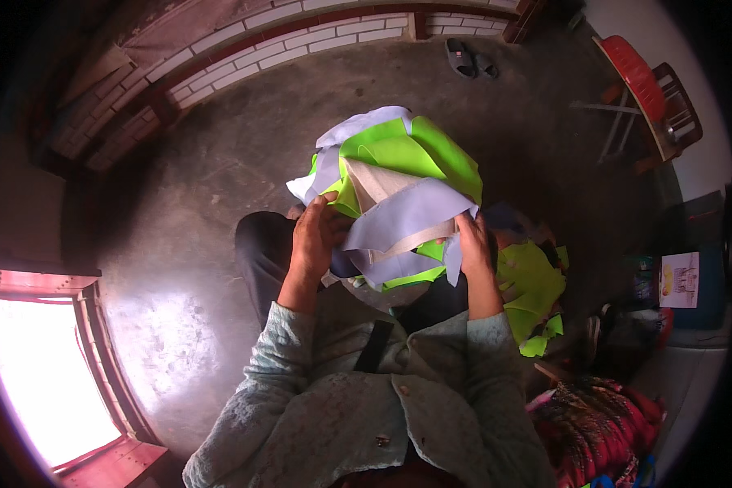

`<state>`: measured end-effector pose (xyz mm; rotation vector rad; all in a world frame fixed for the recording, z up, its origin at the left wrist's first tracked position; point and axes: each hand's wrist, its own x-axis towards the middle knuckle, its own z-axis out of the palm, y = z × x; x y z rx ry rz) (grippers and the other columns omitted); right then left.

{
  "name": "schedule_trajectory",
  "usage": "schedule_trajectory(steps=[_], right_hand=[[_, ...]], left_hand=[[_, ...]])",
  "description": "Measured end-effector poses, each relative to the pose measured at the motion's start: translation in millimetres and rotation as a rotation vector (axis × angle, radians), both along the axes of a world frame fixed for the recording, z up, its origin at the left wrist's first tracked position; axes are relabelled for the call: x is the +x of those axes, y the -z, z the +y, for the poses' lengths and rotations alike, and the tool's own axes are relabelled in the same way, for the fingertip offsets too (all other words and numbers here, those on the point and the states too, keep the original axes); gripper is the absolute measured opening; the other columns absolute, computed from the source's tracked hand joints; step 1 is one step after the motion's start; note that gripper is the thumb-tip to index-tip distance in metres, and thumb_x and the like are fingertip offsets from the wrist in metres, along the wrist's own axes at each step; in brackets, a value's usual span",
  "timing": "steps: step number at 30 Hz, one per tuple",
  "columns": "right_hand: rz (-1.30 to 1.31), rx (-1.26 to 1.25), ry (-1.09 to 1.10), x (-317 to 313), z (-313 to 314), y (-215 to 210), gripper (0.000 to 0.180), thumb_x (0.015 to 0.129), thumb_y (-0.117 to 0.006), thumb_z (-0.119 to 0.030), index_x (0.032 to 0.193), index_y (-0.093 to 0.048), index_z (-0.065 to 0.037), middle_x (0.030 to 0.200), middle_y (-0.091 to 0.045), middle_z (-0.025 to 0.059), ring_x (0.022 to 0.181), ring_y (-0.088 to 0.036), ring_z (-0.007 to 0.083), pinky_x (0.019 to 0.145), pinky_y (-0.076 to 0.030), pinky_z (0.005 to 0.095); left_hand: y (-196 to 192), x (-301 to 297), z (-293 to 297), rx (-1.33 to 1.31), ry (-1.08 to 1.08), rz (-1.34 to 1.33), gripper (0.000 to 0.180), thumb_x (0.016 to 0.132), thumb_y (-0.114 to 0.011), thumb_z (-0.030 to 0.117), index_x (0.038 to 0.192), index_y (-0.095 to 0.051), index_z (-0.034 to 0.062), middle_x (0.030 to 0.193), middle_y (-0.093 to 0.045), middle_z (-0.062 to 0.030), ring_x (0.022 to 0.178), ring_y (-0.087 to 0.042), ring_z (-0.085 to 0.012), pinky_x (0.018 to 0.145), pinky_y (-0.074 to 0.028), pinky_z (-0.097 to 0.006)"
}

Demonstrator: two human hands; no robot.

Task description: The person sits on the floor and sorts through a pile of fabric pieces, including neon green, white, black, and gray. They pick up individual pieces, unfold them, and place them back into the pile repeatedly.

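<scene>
Sandals (472, 59) by brick wall (285, 45) — red chair (642, 81)

The bundle of cut fabric pieces (398, 175) is neon green, pale lavender and beige; the loose fabric heap (533, 285) is neon green; the plastic chair (638, 77) is red.

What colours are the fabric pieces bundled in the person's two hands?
Bright lime green and pale lavender-white fabric pieces, with a beige strip, shown best in the head view.

Dim interior overall. Blown-out window (45, 370) at 8 o'clock is the main source, throwing glare on the concrete floor (171, 342). Heavy fisheye bend and black vignette at rim. Centre reasonably sharp.
</scene>
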<state>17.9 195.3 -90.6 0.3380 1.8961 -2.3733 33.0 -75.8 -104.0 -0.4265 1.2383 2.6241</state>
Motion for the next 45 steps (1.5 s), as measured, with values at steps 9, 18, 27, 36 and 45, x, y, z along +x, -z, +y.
schedule_trajectory(steps=[9,18,27,36,45], right_hand=[[0.099,0.01,0.073,5.4,-6.7,13.9,0.028,0.093,-0.057,-0.023,0.111,-0.059,-0.003,0.092,-0.065,0.0049,0.068,-0.062,0.0135,0.046,-0.049,0.0263],[0.081,-0.023,0.017,3.9,2.4,26.8,0.032,0.092,-0.058,-0.019,0.119,-0.054,-0.003,0.101,-0.064,0.0075,0.076,-0.064,0.0158,0.048,-0.052,0.0276],[0.181,-0.082,-0.016,4.2,5.7,27.6,0.032,0.093,-0.058,-0.022,0.118,-0.055,-0.003,0.101,-0.063,0.0066,0.075,-0.064,0.0157,0.048,-0.052,0.0284],[0.192,-0.045,-0.043,1.2,7.8,37.1,0.017,0.098,-0.053,-0.021,0.102,-0.057,-0.005,0.094,-0.059,-0.0015,0.085,-0.053,0.0054,0.074,-0.045,0.0215],[0.195,0.07,0.042,4.5,-5.3,25.1,0.02,0.098,-0.054,-0.024,0.097,-0.055,-0.004,0.085,-0.049,-0.0049,0.078,-0.042,0.0047,0.071,-0.037,0.0211]], left_hand=[[-14.8,-11.3,6.8,-0.829,-0.318,0.358,0.021,0.09,-0.061,0.008,0.11,-0.059,0.0005,0.101,-0.064,-0.0069,0.088,-0.063,-0.0156,0.074,-0.051,-0.028],[-30.0,-53.3,25.7,-1.795,-0.118,0.885,0.04,0.07,-0.061,0.004,0.109,-0.066,0.0118,0.124,-0.056,-0.0105,0.117,-0.051,-0.0326,0.099,-0.04,-0.045],[-50.3,-54.3,15.1,-1.403,-0.16,0.797,0.031,0.073,-0.06,-0.001,0.102,-0.066,0.0068,0.116,-0.062,-0.0103,0.115,-0.052,-0.031,0.102,-0.036,-0.042],[-92.4,-40.5,-18.2,-0.962,-0.468,0.604,0.021,0.095,-0.048,0.017,0.098,-0.06,-0.0007,0.087,-0.06,-0.0018,0.083,-0.054,-0.0105,0.076,-0.044,-0.024],[-99.6,-32.8,-30.5,-0.844,-0.574,0.532,0.02,0.089,-0.059,0.015,0.102,-0.06,-0.0003,0.09,-0.064,-0.0034,0.082,-0.056,-0.0103,0.073,-0.045,-0.024]])
